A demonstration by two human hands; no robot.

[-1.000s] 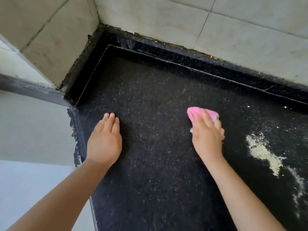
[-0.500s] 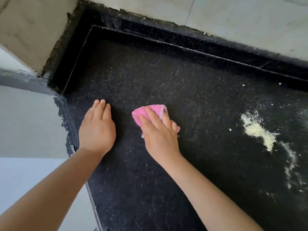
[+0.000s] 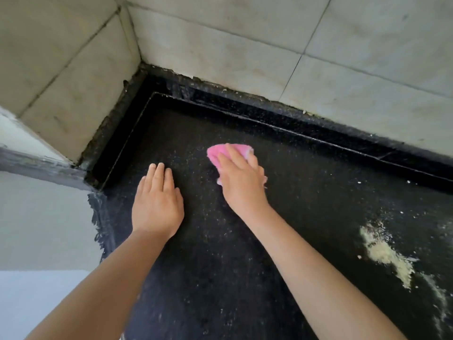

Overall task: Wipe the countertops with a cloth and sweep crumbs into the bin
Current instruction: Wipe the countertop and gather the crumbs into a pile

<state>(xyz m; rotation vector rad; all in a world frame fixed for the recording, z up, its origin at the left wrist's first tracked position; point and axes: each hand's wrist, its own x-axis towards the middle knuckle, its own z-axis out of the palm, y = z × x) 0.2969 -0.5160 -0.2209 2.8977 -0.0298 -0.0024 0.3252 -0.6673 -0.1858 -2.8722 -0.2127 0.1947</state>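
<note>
The black speckled countertop (image 3: 282, 241) filled most of the view, and everything else sat in relation to it. Beige tiled walls (image 3: 245, 45) rose from its far and left edges and met at a corner beyond its far left end, with a dark raised lip running along their foot. The person's left hand (image 3: 157, 204) lay flat on the countertop near its left edge, fingers straight and together, holding nothing. The right hand (image 3: 241, 182) rested farther in, just beside the left one and a little closer to the back wall, with its fingers spread over a pink cloth (image 3: 220, 153) and pressing it down onto the surface; the cloth showed past the fingertips and at the side of the palm. A pale yellowish smear of crumbs (image 3: 384, 253) lay on the countertop's right part, well apart from both hands, with small white specks scattered near it.
</note>
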